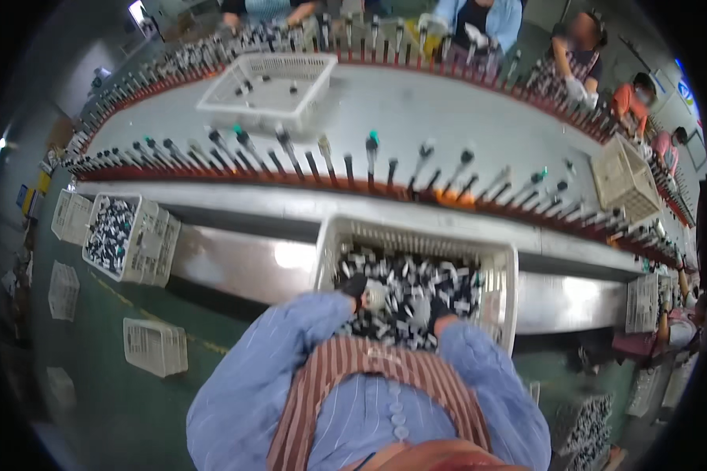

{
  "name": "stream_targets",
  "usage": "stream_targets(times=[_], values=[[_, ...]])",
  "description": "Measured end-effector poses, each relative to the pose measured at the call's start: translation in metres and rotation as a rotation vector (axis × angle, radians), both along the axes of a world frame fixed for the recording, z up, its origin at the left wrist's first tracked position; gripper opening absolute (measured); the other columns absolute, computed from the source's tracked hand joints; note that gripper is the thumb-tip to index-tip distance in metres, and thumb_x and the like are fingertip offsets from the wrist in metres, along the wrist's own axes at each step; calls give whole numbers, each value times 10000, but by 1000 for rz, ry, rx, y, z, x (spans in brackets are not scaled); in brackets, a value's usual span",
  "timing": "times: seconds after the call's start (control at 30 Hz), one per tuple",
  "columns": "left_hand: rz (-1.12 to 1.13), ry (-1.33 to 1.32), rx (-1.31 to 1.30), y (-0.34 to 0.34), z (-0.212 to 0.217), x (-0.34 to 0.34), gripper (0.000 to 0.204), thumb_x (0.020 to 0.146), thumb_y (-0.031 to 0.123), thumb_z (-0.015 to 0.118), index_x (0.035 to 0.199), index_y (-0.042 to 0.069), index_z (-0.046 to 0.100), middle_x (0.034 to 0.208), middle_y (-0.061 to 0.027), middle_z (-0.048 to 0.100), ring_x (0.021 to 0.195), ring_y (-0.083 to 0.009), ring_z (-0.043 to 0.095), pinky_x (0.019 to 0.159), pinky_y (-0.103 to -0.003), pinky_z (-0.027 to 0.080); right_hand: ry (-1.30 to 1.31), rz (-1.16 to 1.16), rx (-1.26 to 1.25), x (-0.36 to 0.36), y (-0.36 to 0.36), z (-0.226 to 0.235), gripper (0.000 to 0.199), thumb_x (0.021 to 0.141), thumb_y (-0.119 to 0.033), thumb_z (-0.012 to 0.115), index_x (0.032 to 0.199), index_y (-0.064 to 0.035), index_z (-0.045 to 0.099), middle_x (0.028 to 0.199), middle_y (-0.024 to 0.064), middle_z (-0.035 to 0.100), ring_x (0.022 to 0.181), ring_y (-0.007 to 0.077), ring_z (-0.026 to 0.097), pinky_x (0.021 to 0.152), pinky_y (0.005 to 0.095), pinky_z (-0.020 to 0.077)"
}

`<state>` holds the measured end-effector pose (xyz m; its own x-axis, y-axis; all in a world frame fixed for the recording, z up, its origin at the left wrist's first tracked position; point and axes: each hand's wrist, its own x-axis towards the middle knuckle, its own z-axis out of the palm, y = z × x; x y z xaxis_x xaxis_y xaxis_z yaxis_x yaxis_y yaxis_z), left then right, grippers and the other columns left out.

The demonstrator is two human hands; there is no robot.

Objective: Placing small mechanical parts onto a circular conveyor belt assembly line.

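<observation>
Many small black-and-white pieces [404,275] are left in the white plastic crate [511,275]; some upright black posts [349,169] are left bare; the grip of the left hand [368,293] and right hand [432,309] cannot be told

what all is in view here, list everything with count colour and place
front basket: 1, white, centre
parts: many, black and white, heaped in front basket
table basket: 1, white, upper left on table
table: 1, grey, upper centre
right basket: 1, beige, far right
left basket: 1, white, left, filled
floor baskets: several, white, lower left
pegs: many, mostly black, along table edges
floor: 1, green, below
co-workers: several, mixed clothing, top and right
apron: 1, striped, bottom centre
sleeves: 2, blue, bottom
left hand: 1, black and whitish, in front basket
right hand: 1, black and whitish, in front basket
</observation>
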<state>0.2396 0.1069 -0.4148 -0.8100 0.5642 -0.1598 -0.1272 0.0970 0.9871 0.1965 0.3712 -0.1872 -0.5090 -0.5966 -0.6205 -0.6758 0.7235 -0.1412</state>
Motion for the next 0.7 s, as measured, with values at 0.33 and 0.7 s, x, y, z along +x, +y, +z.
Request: stream_targets(times=[0.33,0.7], values=[[-781,342,-884,37,188,14,577,796,499,684,1226,115,656,1164,-149,680,1074,-344,639,942,-454,486,-568,-305,-439,-5,4,34,545,856,-437,651,1277,-93,606,1161,175,669,1017,319,657,888,389,518],[-832,162,-1062,56,254,4,730,815,686,529,1179,72,684,1162,-187,680,1086,-353,645,897,-447,502,-778,-1221,-696,-18,37,74,381,986,-427,538,1099,-76,633,989,57,696,862,155,667,751,313,546]])
